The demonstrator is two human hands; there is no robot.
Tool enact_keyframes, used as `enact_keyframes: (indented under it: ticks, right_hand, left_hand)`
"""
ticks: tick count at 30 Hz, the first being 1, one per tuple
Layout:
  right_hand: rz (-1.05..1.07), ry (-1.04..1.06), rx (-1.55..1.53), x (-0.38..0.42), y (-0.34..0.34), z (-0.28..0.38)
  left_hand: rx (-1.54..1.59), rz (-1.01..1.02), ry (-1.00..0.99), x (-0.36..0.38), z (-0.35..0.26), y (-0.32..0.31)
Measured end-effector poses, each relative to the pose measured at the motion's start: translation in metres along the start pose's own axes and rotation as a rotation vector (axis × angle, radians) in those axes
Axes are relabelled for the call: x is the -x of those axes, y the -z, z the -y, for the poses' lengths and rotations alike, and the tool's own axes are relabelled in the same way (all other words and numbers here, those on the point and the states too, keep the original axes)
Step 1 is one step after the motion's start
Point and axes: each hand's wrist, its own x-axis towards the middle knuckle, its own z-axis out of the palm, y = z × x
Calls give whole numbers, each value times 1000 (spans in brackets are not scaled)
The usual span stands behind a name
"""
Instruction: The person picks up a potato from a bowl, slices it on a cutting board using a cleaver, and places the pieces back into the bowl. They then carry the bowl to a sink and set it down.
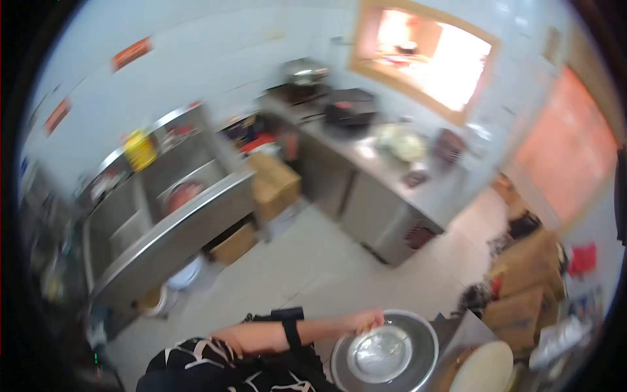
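Note:
My left arm, in a black patterned sleeve with a dark band on the forearm, reaches across the bottom of the head view. My left hand (369, 321) is closed, its fingers at the upper edge of a small shiny round bowl (381, 356). This bowl sits inside, or is held over, a wide metal basin (428, 349); blur hides which. What the small bowl contains, I cannot make out. Right of the basin is a pale round board or lid (484, 371). My right hand is out of the picture.
A steel sink (173, 234) stands left, with a yellow bottle (139, 149) and a reddish basin (185, 194). A steel counter (375, 160) along the back wall bears a black pot (349, 108) and vegetables (401, 144). Cardboard boxes (529, 268) stand right.

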Motion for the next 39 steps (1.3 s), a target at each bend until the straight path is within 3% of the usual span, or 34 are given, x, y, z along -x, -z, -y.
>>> enact_keyframes:
  ticks: [3, 6, 8, 10, 17, 19, 20, 22, 24, 25, 27, 28, 30, 31, 33, 34, 38, 39]
  right_hand:
    - [185, -34, 114, -9, -52, 5]
    - [336, -94, 233, -11, -115, -9]
    - [380, -138, 291, 5, -153, -21]
    - [382, -269, 561, 22, -196, -33]
    - [499, -233, 575, 119, -321, -107]
    - [426, -387, 767, 118, -338, -129]
    - [716, -301, 590, 104, -345, -141]
    - [703, -267, 548, 158, -389, -142]
    - [694, -313, 535, 163, -403, -157]
    - [679, -386, 572, 142, -400, -171]
    - [772, -219, 531, 161, -431, -182]
    - [815, -196, 547, 178, -454, -184]
    - [866, -185, 585, 192, -493, -194]
    - [910, -214, 585, 193, -507, -207]
    - [979, -242, 603, 175, -527, -236]
    - [1006, -244, 677, 161, -535, -253]
    - [977, -347, 804, 139, -572, -324]
    - [981, -327, 847, 138, -580, -338]
  left_hand:
    - [279, -239, -142, 100, -7, 71]
    - [338, -491, -280, 211, -4, 135]
    - [379, -809, -370, 293, 7, 175]
    - [436, -952, -444, 376, 25, 217]
    - [571, -1556, -643, 631, 67, 333]
    - [600, -1744, -680, 681, 74, 383]
    - [536, -1759, -673, 708, 74, 404]
    - [365, -1537, -823, 768, 107, 483]
    - [603, -1950, -540, 781, 56, 483]
    - [638, -1944, -511, 778, 59, 489]
    - [21, -2361, 188, 777, 65, 503]
    - [44, -2357, 209, 770, 80, 499]
    - [-194, -2213, -231, 752, 115, 479]
    - [-181, -2222, -215, 750, 124, 474]
    - [614, -1850, -786, 754, 126, 466]
    - [681, -1843, -934, 755, 122, 466]
    - [620, -1819, -921, 768, 150, 479]
    - [543, -1954, -772, 763, 144, 472]
